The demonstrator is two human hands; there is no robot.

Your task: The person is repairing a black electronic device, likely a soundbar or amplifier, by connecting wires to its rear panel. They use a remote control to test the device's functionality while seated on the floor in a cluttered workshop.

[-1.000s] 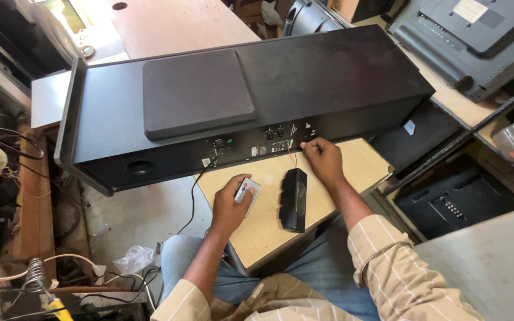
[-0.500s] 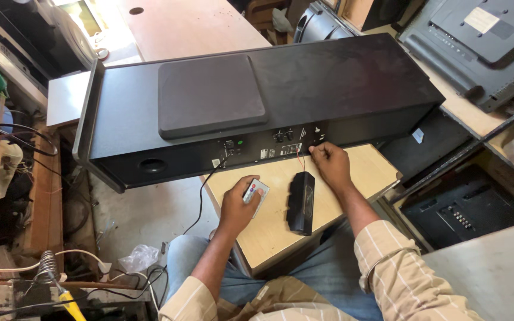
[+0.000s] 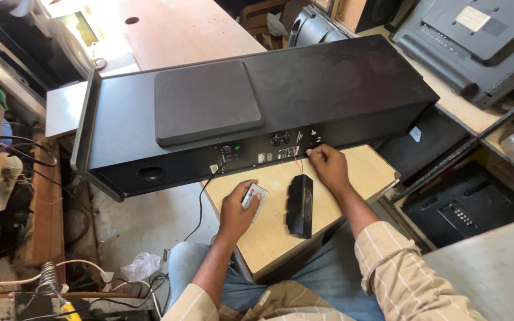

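Two hands at work on the near side of a long black speaker cabinet (image 3: 257,113) lying across a small wooden table (image 3: 352,178). The left hand (image 3: 238,209) is closed around a small grey remote control (image 3: 254,195), thumb over its buttons, held just above the table near the cabinet's rear panel. The right hand (image 3: 327,166) has its fingers bunched at the terminals on the right of that panel, pinching thin red wires (image 3: 297,160) that lead down to a small black speaker box (image 3: 300,205) lying on the table between the hands. A black cable (image 3: 200,199) hangs from the panel further left. Judged step: seating the wire in its terminal, remote at the ready. The next move calls for a steady pinch to keep the wire seated and a thumb press on the remote.
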